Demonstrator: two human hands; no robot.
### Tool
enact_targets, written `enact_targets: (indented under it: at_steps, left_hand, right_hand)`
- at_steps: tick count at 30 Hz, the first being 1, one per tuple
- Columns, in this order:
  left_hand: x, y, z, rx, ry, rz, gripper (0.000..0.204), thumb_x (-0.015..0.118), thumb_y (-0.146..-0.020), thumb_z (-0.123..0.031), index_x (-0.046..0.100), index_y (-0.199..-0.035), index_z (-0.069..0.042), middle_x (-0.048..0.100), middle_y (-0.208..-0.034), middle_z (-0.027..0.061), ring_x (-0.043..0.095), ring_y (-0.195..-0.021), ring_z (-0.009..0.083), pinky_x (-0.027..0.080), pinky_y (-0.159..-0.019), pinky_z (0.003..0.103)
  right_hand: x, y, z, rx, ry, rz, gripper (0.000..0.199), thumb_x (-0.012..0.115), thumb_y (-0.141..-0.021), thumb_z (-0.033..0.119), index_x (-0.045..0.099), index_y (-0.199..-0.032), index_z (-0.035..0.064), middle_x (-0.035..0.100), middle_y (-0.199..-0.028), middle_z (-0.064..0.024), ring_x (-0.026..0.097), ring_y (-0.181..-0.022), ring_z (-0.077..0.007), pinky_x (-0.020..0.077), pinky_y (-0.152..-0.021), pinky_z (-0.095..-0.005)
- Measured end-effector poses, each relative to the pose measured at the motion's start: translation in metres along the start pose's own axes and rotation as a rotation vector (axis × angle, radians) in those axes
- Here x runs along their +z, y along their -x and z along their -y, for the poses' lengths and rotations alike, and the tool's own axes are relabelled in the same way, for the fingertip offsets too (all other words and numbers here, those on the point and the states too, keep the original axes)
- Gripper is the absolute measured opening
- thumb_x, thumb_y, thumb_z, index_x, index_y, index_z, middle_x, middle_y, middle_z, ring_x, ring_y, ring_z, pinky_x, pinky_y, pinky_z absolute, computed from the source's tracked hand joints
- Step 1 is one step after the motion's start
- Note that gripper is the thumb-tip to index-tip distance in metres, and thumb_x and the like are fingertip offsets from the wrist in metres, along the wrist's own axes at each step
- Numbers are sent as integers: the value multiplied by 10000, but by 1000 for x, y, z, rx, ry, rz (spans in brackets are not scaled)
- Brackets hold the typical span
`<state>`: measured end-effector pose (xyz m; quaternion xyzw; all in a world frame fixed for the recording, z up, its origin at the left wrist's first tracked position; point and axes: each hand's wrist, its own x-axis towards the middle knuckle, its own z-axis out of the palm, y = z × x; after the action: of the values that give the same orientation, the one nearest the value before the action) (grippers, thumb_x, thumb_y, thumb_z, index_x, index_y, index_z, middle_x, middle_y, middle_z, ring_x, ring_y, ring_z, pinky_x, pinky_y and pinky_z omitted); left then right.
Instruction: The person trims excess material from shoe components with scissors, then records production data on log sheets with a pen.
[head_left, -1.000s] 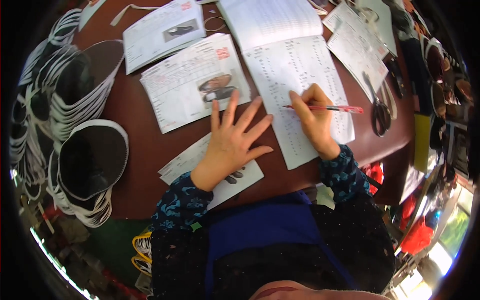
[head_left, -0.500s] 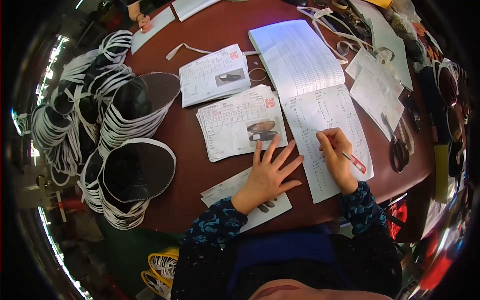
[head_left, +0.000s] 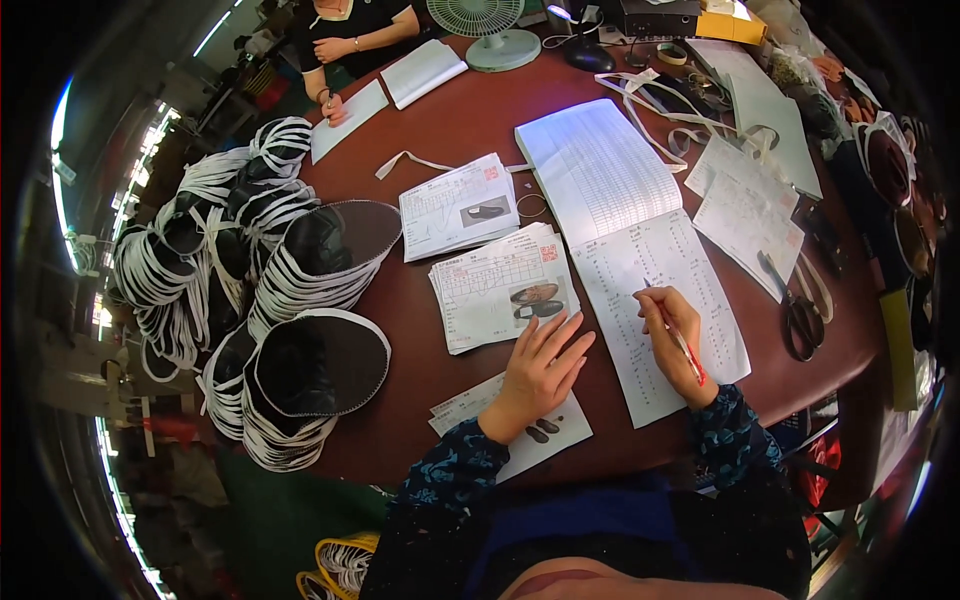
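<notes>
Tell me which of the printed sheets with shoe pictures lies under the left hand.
The nearest sheet, at the table's front edge, under the left hand; the stack and far sheet lie untouched.

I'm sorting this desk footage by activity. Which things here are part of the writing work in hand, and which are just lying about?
In use:
right hand holding the red pen
open ledger under the pen
left hand flat on a form sheet
stack of forms at its fingertips

Lying about:
scissors
desk fan
black shoe pieces
white straps
</notes>
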<state>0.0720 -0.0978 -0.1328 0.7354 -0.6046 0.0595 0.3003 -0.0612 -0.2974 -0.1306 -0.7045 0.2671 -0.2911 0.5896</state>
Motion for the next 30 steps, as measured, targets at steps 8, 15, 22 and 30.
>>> enact_targets:
  at_steps: [8,15,22,30]
  left_hand:
    - [-25,-4,11,-134,-173,75,435,711,-962,-204,661,-1384,-114,574,-1502,131,509,-1418,347,400,-1170,578]
    - [-32,4,41,-193,-129,101,379,750,-937,-206,702,-1278,-48,683,-1357,150,656,-1236,348,552,-1013,435]
    - [-32,1,43,-157,-165,69,272,729,-957,-159,736,-1203,-43,727,-1302,124,704,-1184,314,594,-956,407]
    - [-22,3,49,-145,-175,-6,210,710,-965,-113,743,-1160,-43,757,-1240,123,735,-1125,319,607,-909,406]
  right_hand:
    - [-9,1,2,-165,179,-69,251,686,-1048,177,645,-901,-23,595,-763,-96,539,-660,-150,445,-605,-320]
    - [-13,3,2,-218,162,-46,295,690,-1045,189,626,-854,-25,582,-760,-105,520,-662,-168,437,-612,-330]
    - [-4,3,6,-142,10,-57,151,695,-1031,105,665,-959,-25,623,-807,-91,550,-698,-137,472,-647,-291]
    - [-9,4,8,-216,44,-64,83,713,-992,49,673,-967,-19,636,-830,-89,572,-698,-141,476,-646,-288]
